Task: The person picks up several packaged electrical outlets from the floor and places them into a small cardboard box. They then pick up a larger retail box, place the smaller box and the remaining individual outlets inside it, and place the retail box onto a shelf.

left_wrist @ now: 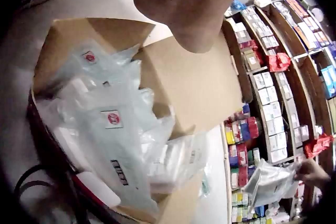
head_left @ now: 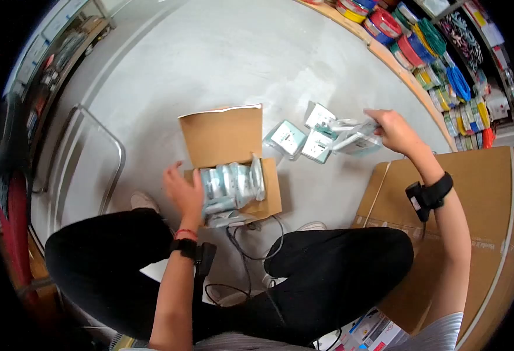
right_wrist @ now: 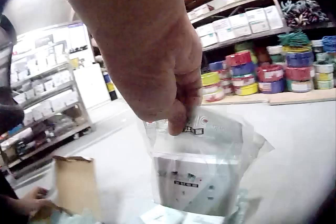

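My right hand [head_left: 396, 133] pinches the top edge of a clear plastic bag [right_wrist: 202, 145], above the floor to the right. A flat white and green packet shows through the bag in the right wrist view. Just below and left of it, several similar bagged packets [head_left: 288, 138] lie on the floor. My left hand [head_left: 184, 192] is at the left side of an open cardboard box [head_left: 224, 136], fingers loosely spread and holding nothing. Inside the box, clear bagged packets [left_wrist: 113, 140] stand in a row, with others lying across the near side.
Shelves with coloured wire coils [head_left: 384, 24] line the right side. A large flat carton [head_left: 444, 205] lies near my right arm. Black cables [head_left: 245, 251] run between my legs, close to the box. A metal tube frame [head_left: 116, 158] stands at left.
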### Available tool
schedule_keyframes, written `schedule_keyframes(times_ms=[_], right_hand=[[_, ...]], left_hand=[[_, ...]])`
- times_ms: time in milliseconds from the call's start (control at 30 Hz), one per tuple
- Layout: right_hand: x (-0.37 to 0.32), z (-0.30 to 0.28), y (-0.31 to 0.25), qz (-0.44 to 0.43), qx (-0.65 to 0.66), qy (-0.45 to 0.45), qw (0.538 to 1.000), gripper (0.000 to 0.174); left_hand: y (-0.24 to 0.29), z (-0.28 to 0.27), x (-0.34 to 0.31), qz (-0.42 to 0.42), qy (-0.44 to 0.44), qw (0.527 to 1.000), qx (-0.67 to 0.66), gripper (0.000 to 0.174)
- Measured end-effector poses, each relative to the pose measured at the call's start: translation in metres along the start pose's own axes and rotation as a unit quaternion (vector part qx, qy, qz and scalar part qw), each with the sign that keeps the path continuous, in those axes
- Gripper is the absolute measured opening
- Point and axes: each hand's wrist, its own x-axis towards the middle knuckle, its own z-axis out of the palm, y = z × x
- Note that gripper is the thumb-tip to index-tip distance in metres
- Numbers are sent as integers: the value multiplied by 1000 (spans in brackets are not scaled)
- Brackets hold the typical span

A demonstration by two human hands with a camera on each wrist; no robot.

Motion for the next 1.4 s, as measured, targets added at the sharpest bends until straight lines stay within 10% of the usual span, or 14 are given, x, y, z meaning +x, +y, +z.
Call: schedule_keyframes(times_ms=[133,233,533,733,1067,1267,1400], right_hand=[[10,-21,-90,-36,-35,-114,992,14],[12,15,-147,-90,-12,-121,989,13],[-3,168,-209,-96,6,-129,987,12],[2,139,-215,-102,-6,-64,993,13],[0,179,-225,-152,11,-234,960,39],[-4,184,-223,-208,-67,3,976,38],[0,210,-215,-164,18,-15,986,43]], left_hand=[[6,-5,7,44,-304,929,-204,25],[26,-25,-8,178,-505,845,7,24],[-28,2,-42,149,-477,864,67,18],[-47,10,-41,118,-481,868,42,29],[-51,8,-43,119,-459,880,23,23],[-52,7,-46,158,-422,892,-29,13],[-50,7,-46,148,-426,892,-17,12]])
